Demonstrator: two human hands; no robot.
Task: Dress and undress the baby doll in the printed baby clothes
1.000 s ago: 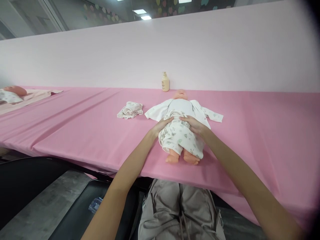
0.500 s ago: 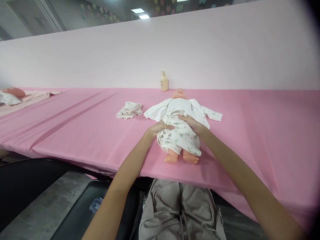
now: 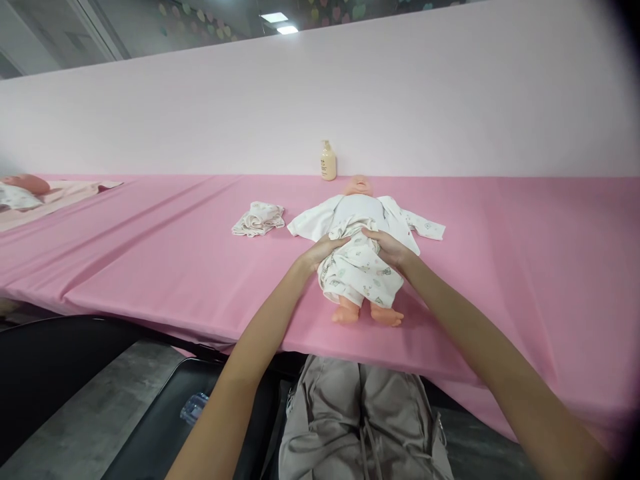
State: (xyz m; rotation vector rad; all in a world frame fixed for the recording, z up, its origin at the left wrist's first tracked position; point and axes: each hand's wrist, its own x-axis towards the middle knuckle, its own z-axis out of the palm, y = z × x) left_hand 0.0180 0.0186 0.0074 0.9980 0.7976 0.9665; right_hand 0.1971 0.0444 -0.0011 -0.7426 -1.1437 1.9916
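Observation:
On the pink-covered table a baby doll [image 3: 359,186] lies on its back, head toward the wall and feet toward me. White patterned baby pants [image 3: 361,273] cover its legs, with only the feet showing below the hems. My left hand [image 3: 324,251] grips the pants' bunched waist on the left, thumb on top. On the right side of the waist my right hand [image 3: 389,248] holds the fabric the same way. A white baby shirt [image 3: 320,219] lies spread under the doll, its sleeves out to both sides. The fingers under the cloth are partly hidden.
Left of the doll lies a folded patterned cloth [image 3: 259,219]. A cream pump bottle [image 3: 328,161] stands by the wall. Another doll [image 3: 29,184] rests on a light blanket at the far left. A black chair [image 3: 150,420] holding a clear plastic item [image 3: 193,408] stands below the table.
My left hand has moved slightly up and right along the waist, and my right hand slightly right. The pants and the doll's feet have shifted a little to the right.

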